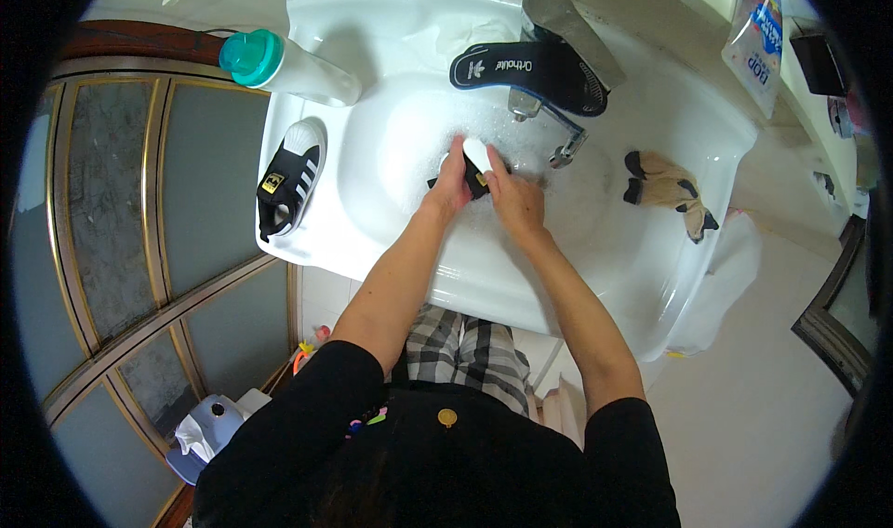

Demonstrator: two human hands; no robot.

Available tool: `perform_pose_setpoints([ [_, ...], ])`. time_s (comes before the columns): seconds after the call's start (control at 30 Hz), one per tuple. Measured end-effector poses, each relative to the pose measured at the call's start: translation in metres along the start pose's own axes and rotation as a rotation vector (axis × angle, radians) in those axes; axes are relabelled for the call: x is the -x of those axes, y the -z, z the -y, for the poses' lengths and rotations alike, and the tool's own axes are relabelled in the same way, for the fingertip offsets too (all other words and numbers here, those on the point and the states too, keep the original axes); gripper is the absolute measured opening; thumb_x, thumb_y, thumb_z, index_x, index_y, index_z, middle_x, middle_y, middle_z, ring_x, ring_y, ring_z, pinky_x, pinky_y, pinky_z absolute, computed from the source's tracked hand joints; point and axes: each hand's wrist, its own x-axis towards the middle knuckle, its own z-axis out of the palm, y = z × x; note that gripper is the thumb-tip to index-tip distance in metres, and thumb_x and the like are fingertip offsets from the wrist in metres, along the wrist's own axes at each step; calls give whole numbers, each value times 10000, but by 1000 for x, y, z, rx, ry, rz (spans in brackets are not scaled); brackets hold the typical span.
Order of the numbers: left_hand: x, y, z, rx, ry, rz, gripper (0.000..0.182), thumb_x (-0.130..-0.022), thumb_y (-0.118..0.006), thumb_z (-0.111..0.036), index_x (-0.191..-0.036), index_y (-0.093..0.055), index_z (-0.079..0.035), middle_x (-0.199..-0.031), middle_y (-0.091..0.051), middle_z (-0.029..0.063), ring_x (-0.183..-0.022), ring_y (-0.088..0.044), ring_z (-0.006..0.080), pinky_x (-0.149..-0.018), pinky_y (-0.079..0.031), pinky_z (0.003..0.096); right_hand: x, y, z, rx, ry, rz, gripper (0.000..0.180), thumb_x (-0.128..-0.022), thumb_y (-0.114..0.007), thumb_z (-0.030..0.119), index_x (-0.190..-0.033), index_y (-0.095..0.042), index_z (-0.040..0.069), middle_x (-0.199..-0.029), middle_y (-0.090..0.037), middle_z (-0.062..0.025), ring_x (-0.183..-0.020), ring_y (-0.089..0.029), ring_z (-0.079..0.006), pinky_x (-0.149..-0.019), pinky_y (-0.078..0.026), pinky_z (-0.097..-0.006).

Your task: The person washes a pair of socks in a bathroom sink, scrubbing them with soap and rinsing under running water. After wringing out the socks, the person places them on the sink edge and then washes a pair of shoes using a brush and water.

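Note:
Both my hands are low in the basin of a white ceramic sink point(502, 263), over foamy water. My left hand point(452, 182) grips a wet black sneaker point(476, 188) with a yellow label, mostly hidden by the hands. My right hand point(518, 196) holds a narrow white object point(477, 155), perhaps a brush, against the shoe; its underside is out of sight. A matching black sneaker point(291, 179) with white stripes and white toe lies on the sink's left ledge. A black insole point(527, 74) rests across the metal faucet point(568, 29).
A white bottle with a teal cap point(307, 71) lies at the sink's upper left. Tan-and-black socks point(666, 182) lie on the right side. A labelled plastic pouch point(757, 39) hangs at upper right. Framed panels point(216, 179) stand left; a lilac bin point(213, 427) is below.

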Motion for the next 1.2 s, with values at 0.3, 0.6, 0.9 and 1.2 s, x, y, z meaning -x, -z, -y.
perform_pose_setpoints([
  [0.3, -18, 4, 15, 85, 31, -119, 497, -960, -424, -500, -1203, -499, -74, -1140, -594, 116, -995, -605, 290, -873, -512, 446, 11, 4, -10, 187, -227, 78, 496, -948, -496, 339, -1419, -368, 250, -865, -676, -183, -721, -658, -341, -613, -503, -472],
  [0.6, 2, -7, 9, 99, 43, -69, 490, -975, -396, -475, -1233, -513, -75, -1175, -577, 106, -1013, -573, 269, -901, -481, 432, 20, -16, 28, -123, -211, -29, 452, -954, -483, 278, -1385, -409, 166, -811, -665, -206, -719, -633, -387, -638, -481, -491],
  [0.9, -1, -5, 8, 118, 10, 8, 547, -960, -373, -543, -1242, -537, -104, -1207, -584, 93, -1078, -554, 271, -950, -443, 422, -1, -20, 39, -44, -264, -9, 574, -945, -492, 305, -1469, -269, 232, -843, -673, -217, -709, -652, -381, -645, -489, -493],
  [1.2, 1, -3, 16, 137, -94, 59, 535, -930, -448, -574, -1179, -570, -116, -1149, -605, 68, -1034, -556, 250, -932, -446, 401, -7, -23, 30, -91, -214, -95, 417, -938, -493, 284, -1343, -454, 195, -950, -661, -213, -833, -626, -411, -697, -472, -517],
])
